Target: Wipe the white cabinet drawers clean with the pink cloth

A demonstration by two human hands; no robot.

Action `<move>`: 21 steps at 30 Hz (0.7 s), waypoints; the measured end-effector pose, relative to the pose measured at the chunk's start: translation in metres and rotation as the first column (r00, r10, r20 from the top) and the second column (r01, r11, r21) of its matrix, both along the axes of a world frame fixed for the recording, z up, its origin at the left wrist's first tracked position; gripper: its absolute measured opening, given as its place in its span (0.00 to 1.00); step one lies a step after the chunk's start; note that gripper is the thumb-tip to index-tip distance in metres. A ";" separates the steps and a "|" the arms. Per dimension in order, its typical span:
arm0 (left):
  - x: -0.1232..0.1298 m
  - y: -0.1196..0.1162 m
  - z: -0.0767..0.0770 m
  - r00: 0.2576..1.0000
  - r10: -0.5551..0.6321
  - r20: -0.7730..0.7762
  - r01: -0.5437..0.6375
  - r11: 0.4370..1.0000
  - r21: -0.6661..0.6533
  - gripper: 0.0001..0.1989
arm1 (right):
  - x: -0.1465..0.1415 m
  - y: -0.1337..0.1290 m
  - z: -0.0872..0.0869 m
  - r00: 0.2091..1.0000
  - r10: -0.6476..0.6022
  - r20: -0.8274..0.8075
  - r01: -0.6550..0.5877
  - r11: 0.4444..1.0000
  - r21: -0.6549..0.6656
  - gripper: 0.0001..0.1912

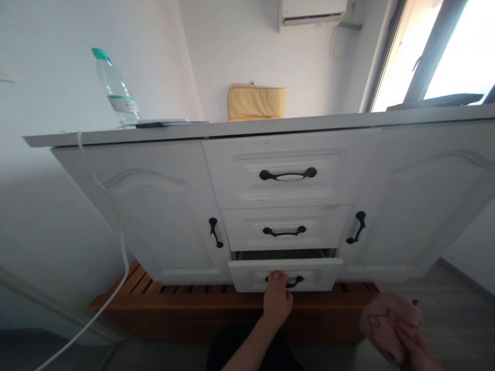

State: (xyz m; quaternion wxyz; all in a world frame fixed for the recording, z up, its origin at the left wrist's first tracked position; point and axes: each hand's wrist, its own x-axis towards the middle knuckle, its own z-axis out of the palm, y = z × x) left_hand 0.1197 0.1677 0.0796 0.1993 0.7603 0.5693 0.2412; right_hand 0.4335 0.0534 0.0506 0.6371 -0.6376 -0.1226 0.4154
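My left hand is closed round the dark handle of the bottom drawer. That drawer stands partly pulled out, with a narrow dark gap above its front; what lies inside is hidden. At the lower right, smeared by motion, my right hand grips a pale, soft drawstring pouch with a thin red cord. The pouch hangs apart from the white cabinet.
A middle drawer and a top drawer are closed. On the cabinet top stand a plastic bottle and a thin flat dark device. A white cable hangs at the left. A slatted wooden bench is under the cabinet.
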 end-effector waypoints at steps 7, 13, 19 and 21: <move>-0.014 -0.091 -0.004 0.992 -0.045 0.120 0.064 0.985 -0.160 0.19 | -0.003 0.014 0.087 0.995 -0.007 -0.098 0.004 0.999 -0.033 0.19; -0.029 -0.128 -0.026 0.974 -0.137 0.179 0.177 0.957 -0.230 0.21 | -0.041 0.046 0.146 0.886 0.464 0.017 -0.463 0.886 -0.031 0.24; -0.039 -0.141 -0.065 0.966 -0.240 0.094 0.258 0.889 -0.378 0.24 | -0.137 0.095 0.142 0.159 0.970 0.185 -0.954 0.199 -0.225 0.21; -0.044 -0.140 -0.065 0.955 -0.279 0.097 0.294 0.866 -0.404 0.24 | -0.174 0.119 0.129 -0.008 0.954 0.299 -0.915 0.114 -0.387 0.15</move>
